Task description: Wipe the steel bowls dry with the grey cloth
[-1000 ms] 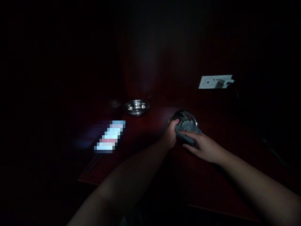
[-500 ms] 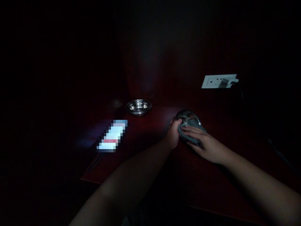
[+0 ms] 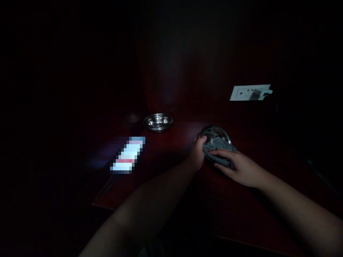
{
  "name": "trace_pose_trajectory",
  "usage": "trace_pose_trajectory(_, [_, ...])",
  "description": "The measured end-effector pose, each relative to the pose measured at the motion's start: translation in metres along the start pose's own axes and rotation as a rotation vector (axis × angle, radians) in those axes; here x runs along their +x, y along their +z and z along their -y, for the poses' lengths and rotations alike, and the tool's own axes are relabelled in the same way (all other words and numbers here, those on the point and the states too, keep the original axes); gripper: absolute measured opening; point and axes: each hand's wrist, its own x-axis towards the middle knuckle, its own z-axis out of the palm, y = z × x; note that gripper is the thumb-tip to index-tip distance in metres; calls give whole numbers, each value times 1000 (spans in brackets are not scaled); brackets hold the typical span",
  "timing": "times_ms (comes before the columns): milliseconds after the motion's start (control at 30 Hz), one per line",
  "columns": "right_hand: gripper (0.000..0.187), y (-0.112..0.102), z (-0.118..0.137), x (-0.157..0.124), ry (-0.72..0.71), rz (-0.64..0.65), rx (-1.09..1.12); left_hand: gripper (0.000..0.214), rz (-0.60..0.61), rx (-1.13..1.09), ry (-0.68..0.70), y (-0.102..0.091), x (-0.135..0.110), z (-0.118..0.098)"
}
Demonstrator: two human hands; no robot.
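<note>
A shiny metal bowl (image 3: 214,130) is held above the dark red table, right of centre. My left hand (image 3: 198,152) grips its left rim, with the thumb over the edge and the other fingers mostly hidden behind. A grey-green cloth (image 3: 221,145) lies over the near part of the bowl. My right hand (image 3: 235,166) is closed on this cloth and presses it against the bowl; some fingertips are hidden in its folds.
Several stacked metal bowls (image 3: 158,123) stand left of centre at the back. A lit phone (image 3: 128,155), blurred out, lies at the left with a cable (image 3: 108,184). A wall socket (image 3: 245,92) holds a plug. The table's (image 3: 155,178) front-left corner shows; surroundings are dark.
My right hand has shifted slightly down and right with the cloth, its fingers more curled. More of the bowl's inside and right rim shows. My left hand stays nearly in place.
</note>
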Motion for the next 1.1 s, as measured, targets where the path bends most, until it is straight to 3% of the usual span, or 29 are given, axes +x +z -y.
trace_pose_trajectory(200, [49, -9, 0, -5, -68, 28, 59, 37, 52, 35, 35, -1, -1, 1])
trace_pose_trajectory(400, [38, -8, -6, -7, -93, -29, 189, 34, 43, 60, 67, 0, 1, 2])
trace_pose_trajectory(700, [36, -4, -6, 2, -73, -65, -100, 28, 9, 103, 94, 4, -2, -3])
trace_pose_trajectory(900, [41, -1, -11, 1, -69, -3, -268, 41, 17, 43, -9, 10, -9, -10])
trace_pose_trajectory(1100, [38, -1, -5, 1, -33, 56, -301, 38, -4, 39, 1, 5, -4, -4])
